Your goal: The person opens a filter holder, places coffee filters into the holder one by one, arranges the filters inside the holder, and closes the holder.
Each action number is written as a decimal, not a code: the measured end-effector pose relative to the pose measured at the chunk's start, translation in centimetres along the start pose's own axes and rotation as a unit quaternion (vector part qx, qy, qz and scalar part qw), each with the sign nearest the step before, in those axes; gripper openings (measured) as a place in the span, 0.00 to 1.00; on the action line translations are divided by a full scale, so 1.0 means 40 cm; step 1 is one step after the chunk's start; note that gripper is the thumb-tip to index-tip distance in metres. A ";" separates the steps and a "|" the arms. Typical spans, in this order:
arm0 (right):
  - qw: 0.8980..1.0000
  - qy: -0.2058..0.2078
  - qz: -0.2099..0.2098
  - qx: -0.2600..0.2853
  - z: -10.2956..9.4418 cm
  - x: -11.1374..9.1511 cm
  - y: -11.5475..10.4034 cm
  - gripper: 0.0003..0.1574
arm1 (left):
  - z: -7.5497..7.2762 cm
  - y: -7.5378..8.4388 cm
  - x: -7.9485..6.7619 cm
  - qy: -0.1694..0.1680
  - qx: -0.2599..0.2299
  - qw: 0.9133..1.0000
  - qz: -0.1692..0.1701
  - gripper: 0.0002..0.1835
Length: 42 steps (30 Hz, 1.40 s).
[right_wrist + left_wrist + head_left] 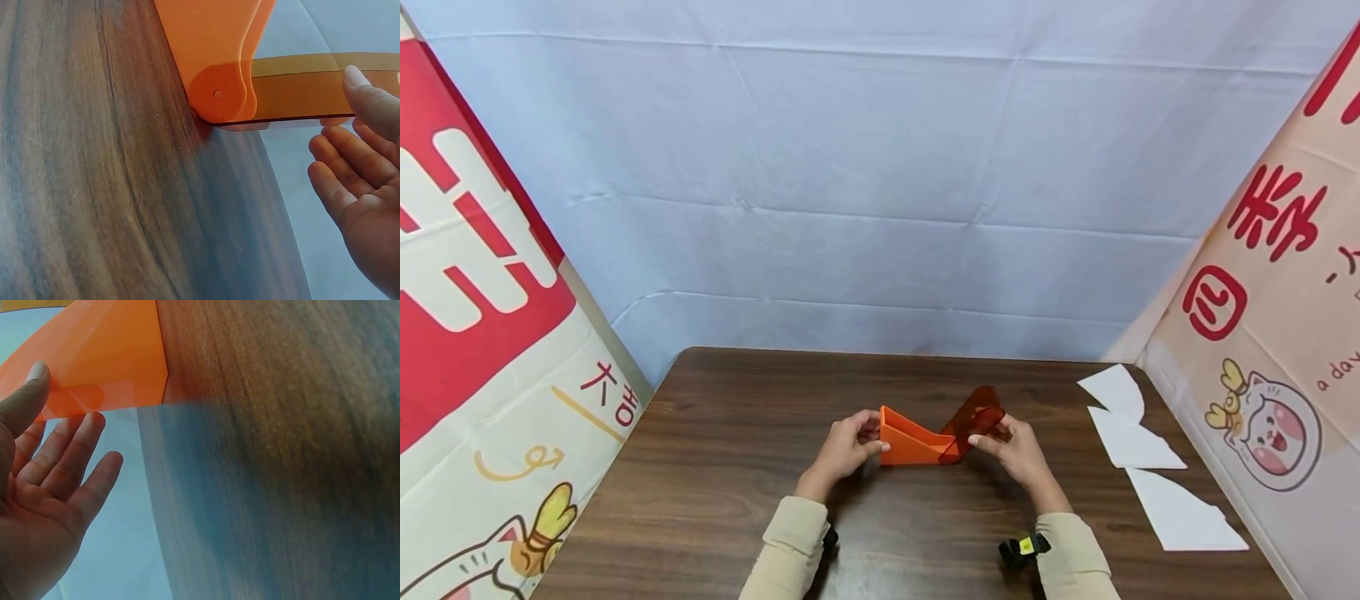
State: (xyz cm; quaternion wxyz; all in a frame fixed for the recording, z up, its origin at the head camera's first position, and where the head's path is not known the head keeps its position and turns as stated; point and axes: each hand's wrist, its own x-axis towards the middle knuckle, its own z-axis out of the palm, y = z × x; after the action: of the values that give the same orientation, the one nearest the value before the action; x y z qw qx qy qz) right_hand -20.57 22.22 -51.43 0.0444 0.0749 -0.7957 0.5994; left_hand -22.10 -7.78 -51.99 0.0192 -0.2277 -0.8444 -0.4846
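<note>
An orange plastic case [912, 444], wedge-shaped with an open top, stands on the table in front of me. Its translucent amber lid [964, 423] is swung up to the right, joined by a round pivot [217, 94] at the case's low end. My left hand [841, 450] grips the tall left end, thumb on the near face. In the left wrist view that thumb lies on the orange wall and the little finger is held away. My right hand [1018, 454] pinches the raised lid, thumb on the near side and fingers behind it.
Several white paper pieces with one curved edge, such as the nearest paper [1187, 518], lie along the right side of the brown wooden table [737, 500]. A pale cloth [865, 167] hangs behind, and printed cloths hang at both sides.
</note>
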 end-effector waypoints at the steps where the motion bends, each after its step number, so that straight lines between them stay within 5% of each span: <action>1: 1.000 0.002 0.003 0.000 -0.002 -0.001 0.000 0.20 | 0.000 0.000 0.001 0.000 -0.001 1.000 0.001 0.18; 24: 0.997 0.014 0.080 -0.015 -0.051 -0.025 0.039 0.23 | 0.005 0.004 0.001 -0.013 -0.003 1.000 -0.002 0.18; 34: 0.997 0.007 0.081 0.021 -0.060 -0.024 0.048 0.25 | 0.007 0.003 0.005 -0.014 -0.008 1.000 -0.002 0.18; 42: 0.995 -0.014 0.098 -0.003 -0.056 -0.025 0.031 0.30 | 0.003 0.022 -0.003 -0.002 0.012 1.000 -0.016 0.23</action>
State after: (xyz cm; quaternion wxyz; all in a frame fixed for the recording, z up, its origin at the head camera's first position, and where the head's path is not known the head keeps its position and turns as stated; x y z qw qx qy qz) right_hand -19.83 24.78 -52.12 -0.0254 0.0043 -0.8013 0.5977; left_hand -21.62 -7.36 -51.37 0.0118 -0.2147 -0.8536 -0.4744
